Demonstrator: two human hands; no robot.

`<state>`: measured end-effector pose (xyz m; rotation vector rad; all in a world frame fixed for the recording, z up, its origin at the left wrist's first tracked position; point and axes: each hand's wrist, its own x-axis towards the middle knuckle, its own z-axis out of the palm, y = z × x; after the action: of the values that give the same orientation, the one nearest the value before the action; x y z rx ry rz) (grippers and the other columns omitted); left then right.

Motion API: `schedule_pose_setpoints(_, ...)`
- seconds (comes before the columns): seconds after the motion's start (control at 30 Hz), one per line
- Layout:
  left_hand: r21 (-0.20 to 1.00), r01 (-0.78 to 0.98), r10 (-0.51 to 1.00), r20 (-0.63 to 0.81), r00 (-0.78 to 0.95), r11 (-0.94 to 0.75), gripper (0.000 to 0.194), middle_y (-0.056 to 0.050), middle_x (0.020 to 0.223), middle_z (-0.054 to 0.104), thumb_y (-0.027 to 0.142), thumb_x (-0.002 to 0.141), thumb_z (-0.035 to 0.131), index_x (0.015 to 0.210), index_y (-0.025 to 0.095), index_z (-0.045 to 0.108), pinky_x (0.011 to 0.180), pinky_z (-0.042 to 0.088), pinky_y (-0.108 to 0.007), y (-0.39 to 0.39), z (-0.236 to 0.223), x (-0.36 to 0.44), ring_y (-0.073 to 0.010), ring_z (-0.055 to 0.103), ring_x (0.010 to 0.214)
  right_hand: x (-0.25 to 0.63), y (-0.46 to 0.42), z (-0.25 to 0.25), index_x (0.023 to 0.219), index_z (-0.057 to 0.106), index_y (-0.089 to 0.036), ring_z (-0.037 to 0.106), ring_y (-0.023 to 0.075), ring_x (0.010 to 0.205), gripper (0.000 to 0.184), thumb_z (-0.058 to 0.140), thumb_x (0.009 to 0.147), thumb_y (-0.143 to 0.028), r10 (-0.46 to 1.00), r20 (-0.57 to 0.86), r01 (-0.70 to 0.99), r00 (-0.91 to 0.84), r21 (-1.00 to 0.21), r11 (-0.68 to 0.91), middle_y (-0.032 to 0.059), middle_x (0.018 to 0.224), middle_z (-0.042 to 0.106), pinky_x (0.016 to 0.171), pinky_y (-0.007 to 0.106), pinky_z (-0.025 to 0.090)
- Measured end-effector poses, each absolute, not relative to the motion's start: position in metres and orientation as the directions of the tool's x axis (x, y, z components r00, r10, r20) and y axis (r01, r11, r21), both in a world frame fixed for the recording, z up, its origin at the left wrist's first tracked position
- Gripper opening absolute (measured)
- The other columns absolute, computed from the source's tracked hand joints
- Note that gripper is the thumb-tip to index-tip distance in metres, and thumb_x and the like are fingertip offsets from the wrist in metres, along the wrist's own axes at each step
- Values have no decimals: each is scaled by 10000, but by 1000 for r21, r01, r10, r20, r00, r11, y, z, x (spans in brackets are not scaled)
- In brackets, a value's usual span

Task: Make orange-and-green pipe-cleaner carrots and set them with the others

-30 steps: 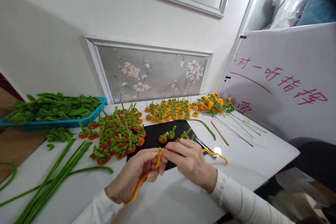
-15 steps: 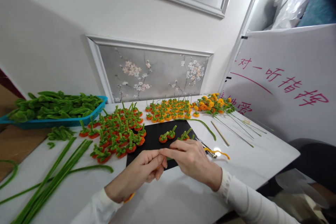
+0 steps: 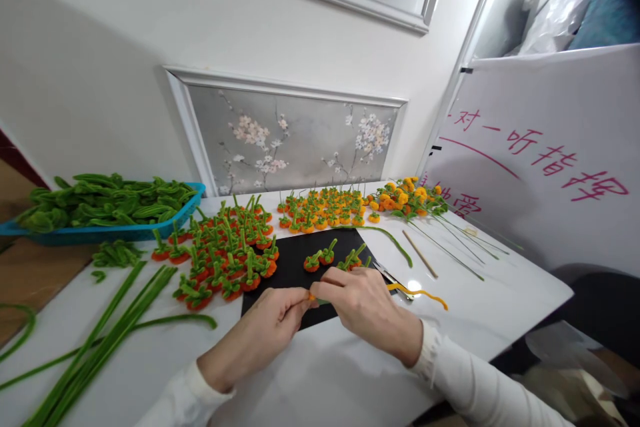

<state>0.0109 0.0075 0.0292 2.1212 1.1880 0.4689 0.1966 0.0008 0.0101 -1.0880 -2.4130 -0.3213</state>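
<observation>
My left hand [image 3: 277, 320] and my right hand [image 3: 367, 307] meet over the front of a black mat [image 3: 287, 250], fingertips pinched together. Between them shows a small bit of an orange pipe cleaner [image 3: 420, 291], whose loose end sticks out to the right from behind my right hand. Its middle is hidden by the fingers. Just beyond my hands, small orange persimmons with green stems [image 3: 313, 260] stand on the mat, some partly covered by my right hand. Scissors [image 3: 393, 279] lie beside my right hand, partly under the orange strand.
Rows of red-orange persimmons [image 3: 233, 260] stand left of the mat, yellow-orange ones [image 3: 325, 207] behind it. A blue tray [image 3: 120, 233] holds green fuzzy leaves. Long green pipe cleaners [image 3: 105, 347] lie front left. Orange flower stems [image 3: 410, 197] and a thin wooden stick [image 3: 419, 253] lie right.
My left fingers have closed into a pinch against my right fingertips, and an orange bit now shows there. The strand's loose end has shifted farther right and slightly down.
</observation>
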Motion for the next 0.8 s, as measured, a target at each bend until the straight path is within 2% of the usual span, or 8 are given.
schedule_pose_setpoints(0.13,688,599,837,20,547,-409,281,54,542,332,230,858,338,579,197,348,475,213,-232,9,30,10,-110,293,522,196,1,11,943,565,-242,505,121,651,187,388,977,-194,577,534,720,-618,89,688,-22,834,612,578,294,240)
schedule_pose_setpoints(0.3,756,552,809,-50,585,-353,249,59,547,367,261,873,368,661,178,470,475,250,-217,10,32,4,-109,314,516,197,4,16,980,562,-187,504,136,717,207,355,987,-198,470,509,627,-721,189,756,20,920,620,623,296,277)
schedule_pose_setpoints(0.47,650,615,794,-29,607,-447,255,42,545,451,184,866,363,742,164,584,507,290,-222,9,32,2,-123,409,517,195,6,11,924,567,-184,486,134,664,188,385,957,-149,462,473,587,-750,155,795,8,842,599,579,281,270)
schedule_pose_setpoints(0.57,411,715,800,66,596,-566,275,-5,633,576,100,844,350,739,168,596,547,299,-247,7,30,3,-158,516,590,192,3,10,855,564,-189,472,124,615,142,459,867,-95,562,499,652,-659,6,758,1,781,588,542,262,249)
schedule_pose_setpoints(0.63,199,764,789,133,599,-614,301,-34,691,617,48,824,337,781,172,609,546,280,-268,5,27,5,-180,542,608,190,3,11,788,553,-178,467,112,594,123,477,821,-88,684,481,698,-549,-187,692,-3,735,577,517,241,244)
schedule_pose_setpoints(0.7,45,765,756,207,621,-642,338,-47,723,622,17,811,328,856,181,620,544,267,-281,4,25,6,-191,536,610,189,4,15,724,539,-166,457,94,568,149,454,816,-86,800,379,667,-465,-444,599,-15,668,553,498,210,266)
schedule_pose_setpoints(0.77,33,754,733,267,626,-656,341,-39,727,603,22,819,329,893,192,614,551,264,-283,3,24,6,-187,518,615,189,6,20,692,539,-159,431,79,522,196,419,828,-85,861,227,581,-454,-658,480,-31,596,514,473,183,291)
schedule_pose_setpoints(0.8,92,750,741,273,614,-655,313,-24,700,579,44,836,332,862,193,606,548,259,-278,3,24,7,-176,501,602,190,7,23,689,548,-157,419,75,501,212,410,837,-93,869,173,551,-464,-712,436,-37,573,501,459,176,298)
